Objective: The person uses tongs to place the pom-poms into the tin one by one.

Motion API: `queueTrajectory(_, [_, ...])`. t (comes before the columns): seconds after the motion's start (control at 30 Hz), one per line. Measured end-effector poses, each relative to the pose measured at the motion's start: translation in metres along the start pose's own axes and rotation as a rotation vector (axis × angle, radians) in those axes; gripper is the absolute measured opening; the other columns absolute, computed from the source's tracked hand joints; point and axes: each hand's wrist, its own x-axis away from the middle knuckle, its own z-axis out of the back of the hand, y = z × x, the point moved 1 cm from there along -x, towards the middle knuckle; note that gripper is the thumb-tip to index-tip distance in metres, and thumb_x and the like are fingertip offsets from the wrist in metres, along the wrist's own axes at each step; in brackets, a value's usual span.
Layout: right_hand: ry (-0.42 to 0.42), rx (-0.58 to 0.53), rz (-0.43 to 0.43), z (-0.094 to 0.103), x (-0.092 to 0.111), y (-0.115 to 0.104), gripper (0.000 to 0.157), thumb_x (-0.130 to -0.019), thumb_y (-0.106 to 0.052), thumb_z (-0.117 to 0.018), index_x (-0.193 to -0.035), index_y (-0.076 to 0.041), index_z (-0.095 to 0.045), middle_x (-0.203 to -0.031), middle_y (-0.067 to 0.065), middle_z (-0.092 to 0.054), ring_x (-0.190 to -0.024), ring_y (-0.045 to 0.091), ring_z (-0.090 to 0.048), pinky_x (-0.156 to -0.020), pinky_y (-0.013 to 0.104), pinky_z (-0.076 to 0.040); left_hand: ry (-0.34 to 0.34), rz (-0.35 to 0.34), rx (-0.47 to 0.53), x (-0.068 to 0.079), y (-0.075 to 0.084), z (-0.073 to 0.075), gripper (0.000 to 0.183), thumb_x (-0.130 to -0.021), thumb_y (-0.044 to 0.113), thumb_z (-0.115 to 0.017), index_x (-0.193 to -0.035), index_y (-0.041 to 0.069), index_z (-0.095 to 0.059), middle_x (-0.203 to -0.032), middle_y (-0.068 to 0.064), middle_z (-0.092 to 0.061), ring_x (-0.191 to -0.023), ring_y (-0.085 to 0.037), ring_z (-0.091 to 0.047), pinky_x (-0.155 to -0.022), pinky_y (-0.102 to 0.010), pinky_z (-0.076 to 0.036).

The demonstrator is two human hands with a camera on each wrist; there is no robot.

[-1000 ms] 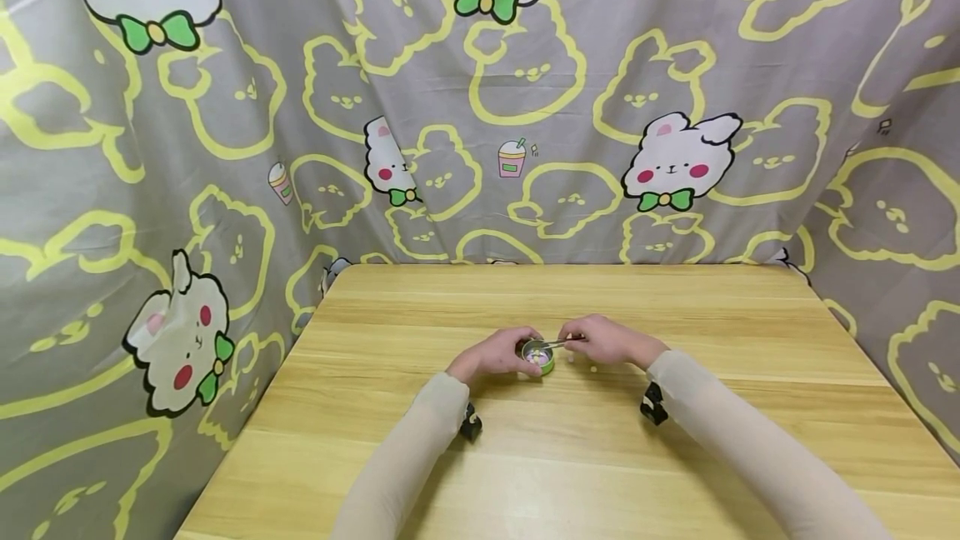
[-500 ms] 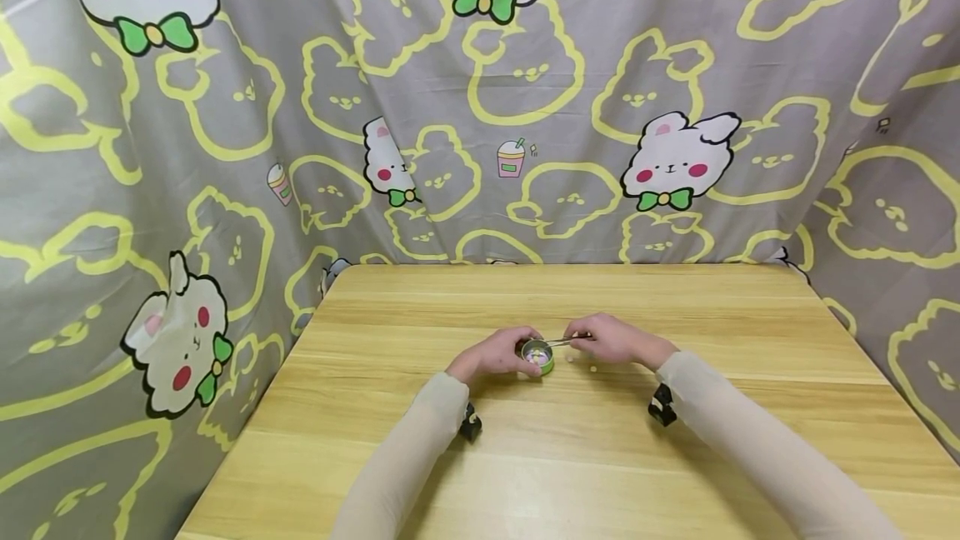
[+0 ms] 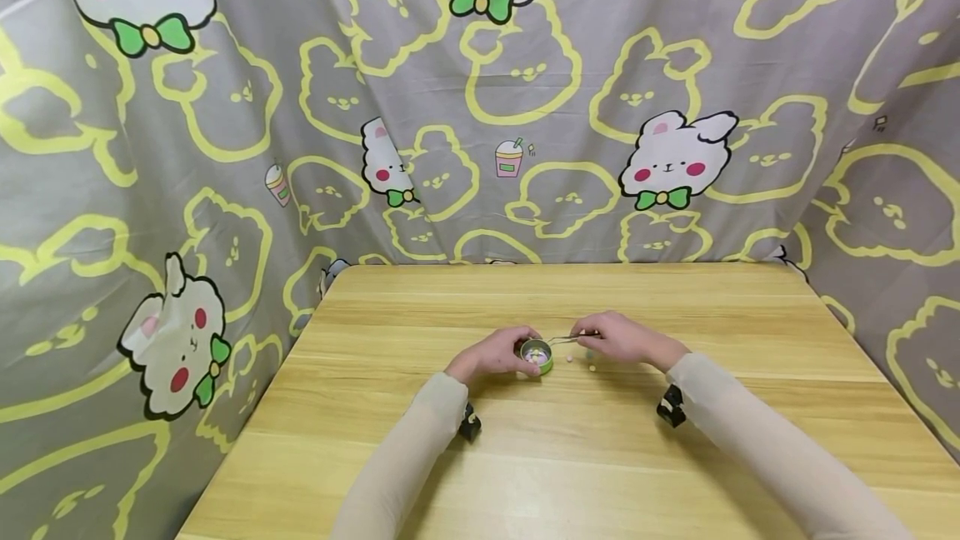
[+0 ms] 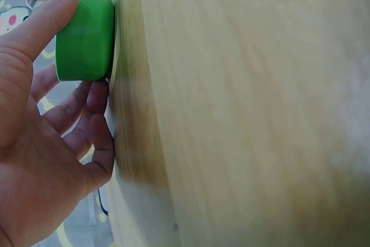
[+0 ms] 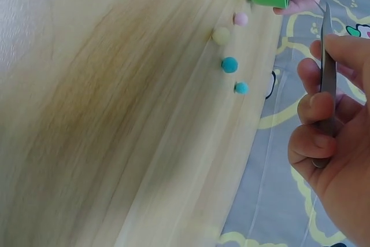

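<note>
My left hand grips a small round green tin on the table, thumb on the near side and fingers on the far side. Pink, white and yellow bits show inside it. In the left wrist view the thumb presses the green wall. My right hand holds metal tweezers, their tips slightly apart with nothing between them, near the tin's right rim. Below the tweezers lie a pink ball, a pale yellow ball and two teal balls, all small.
The wooden table reaches back to a grey curtain printed with yellow outlines and white bears. Curtain also hangs along the left and right sides. A black wrist camera sits under the right forearm, another under the left.
My right hand has moved right, drawing the tweezer tips back from over the tin to just beyond its rim. More of the loose balls shows under that hand. The left hand and tin stay put.
</note>
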Motion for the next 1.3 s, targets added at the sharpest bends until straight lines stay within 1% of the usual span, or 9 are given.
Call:
queueTrajectory(0.17, [0.002, 0.010, -0.004, 0.004, 0.003, 0.000, 0.017, -0.097, -0.017, -0.056, -0.107, -0.011, -0.067, -0.091, -0.005, -0.064, -0.073, 0.005, -0.053, -0.065, 0.029, -0.045, 0.001, -0.001, -0.010, 0.001, 0.000, 0.000, 0.051, -0.079, 0.032, -0.078, -0.123, 0.018, -0.055, -0.107, 0.006, -0.059, -0.096, -0.008, -0.054, -0.084, -0.026, -0.043])
queueTrajectory(0.4, [0.008, -0.003, -0.031, 0.007, 0.014, 0.005, 0.016, -0.096, -0.016, -0.057, -0.106, -0.010, -0.067, -0.093, -0.001, -0.065, -0.071, 0.006, -0.051, -0.063, 0.028, -0.044, -0.002, -0.002, 0.000, 0.001, -0.001, 0.000, 0.050, -0.079, 0.031, -0.078, -0.122, 0.017, -0.055, -0.107, 0.005, -0.059, -0.097, -0.009, -0.055, -0.084, -0.025, -0.043])
queueTrajectory(0.53, [0.021, 0.017, -0.050, 0.010, 0.021, 0.009, 0.014, -0.095, -0.015, -0.058, -0.105, -0.011, -0.067, -0.092, -0.005, -0.064, -0.073, 0.006, -0.052, -0.064, 0.028, -0.044, -0.002, -0.005, 0.012, 0.000, -0.001, 0.001, 0.049, -0.079, 0.031, -0.078, -0.121, 0.017, -0.055, -0.107, 0.004, -0.059, -0.097, -0.009, -0.055, -0.084, -0.025, -0.043])
queueTrajectory(0.7, [0.027, 0.016, -0.032, 0.012, 0.029, 0.013, 0.014, -0.095, -0.014, -0.059, -0.104, -0.010, -0.067, -0.090, -0.005, -0.064, -0.074, 0.005, -0.055, -0.065, 0.028, -0.046, -0.002, -0.002, 0.011, 0.001, 0.000, 0.000, 0.049, -0.079, 0.030, -0.078, -0.121, 0.018, -0.055, -0.107, 0.005, -0.059, -0.096, -0.009, -0.055, -0.084, -0.026, -0.043])
queueTrajectory(0.87, [0.050, 0.024, -0.001, 0.012, 0.036, 0.016, 0.011, -0.094, -0.014, -0.060, -0.101, -0.011, -0.067, -0.087, -0.007, -0.063, -0.070, 0.003, -0.052, -0.062, 0.027, -0.045, -0.002, -0.005, 0.001, 0.001, -0.001, 0.001, 0.051, -0.079, 0.031, -0.078, -0.122, 0.017, -0.055, -0.108, 0.005, -0.059, -0.096, -0.008, -0.054, -0.084, -0.026, -0.043])
queueTrajectory(1.0, [0.041, 0.033, -0.012, 0.012, 0.040, 0.018, 0.012, -0.094, -0.015, -0.060, -0.102, -0.011, -0.067, -0.087, -0.007, -0.063, -0.069, 0.003, -0.051, -0.061, 0.026, -0.044, -0.002, -0.015, 0.002, 0.002, -0.001, 0.001, 0.051, -0.079, 0.031, -0.078, -0.123, 0.016, -0.055, -0.107, 0.005, -0.059, -0.096, -0.008, -0.055, -0.084, -0.026, -0.043])
queueTrajectory(1.07, [0.035, 0.040, -0.022, 0.012, 0.041, 0.019, 0.012, -0.094, -0.016, -0.060, -0.103, -0.012, -0.067, -0.088, -0.008, -0.063, -0.071, 0.003, -0.052, -0.062, 0.026, -0.045, -0.002, -0.016, 0.003, 0.002, 0.000, 0.001, 0.051, -0.079, 0.030, -0.078, -0.123, 0.017, -0.055, -0.107, 0.005, -0.060, -0.096, -0.008, -0.055, -0.084, -0.025, -0.043])
queueTrajectory(1.17, [0.027, 0.039, -0.022, 0.013, 0.044, 0.019, 0.012, -0.095, -0.017, -0.059, -0.103, -0.012, -0.067, -0.090, -0.009, -0.063, -0.074, 0.004, -0.053, -0.064, 0.027, -0.045, -0.004, -0.013, 0.004, 0.002, 0.000, 0.001, 0.051, -0.079, 0.030, -0.078, -0.123, 0.017, -0.055, -0.107, 0.005, -0.060, -0.096, -0.008, -0.055, -0.084, -0.025, -0.043])
queueTrajectory(1.3, [0.022, 0.036, -0.018, 0.014, 0.048, 0.019, 0.013, -0.095, -0.018, -0.059, -0.103, -0.012, -0.067, -0.089, -0.009, -0.062, -0.073, 0.003, -0.053, -0.063, 0.027, -0.045, -0.005, -0.016, 0.002, 0.002, 0.000, 0.001, 0.052, -0.080, 0.030, -0.078, -0.123, 0.015, -0.055, -0.108, 0.004, -0.059, -0.097, -0.008, -0.054, -0.085, -0.025, -0.043])
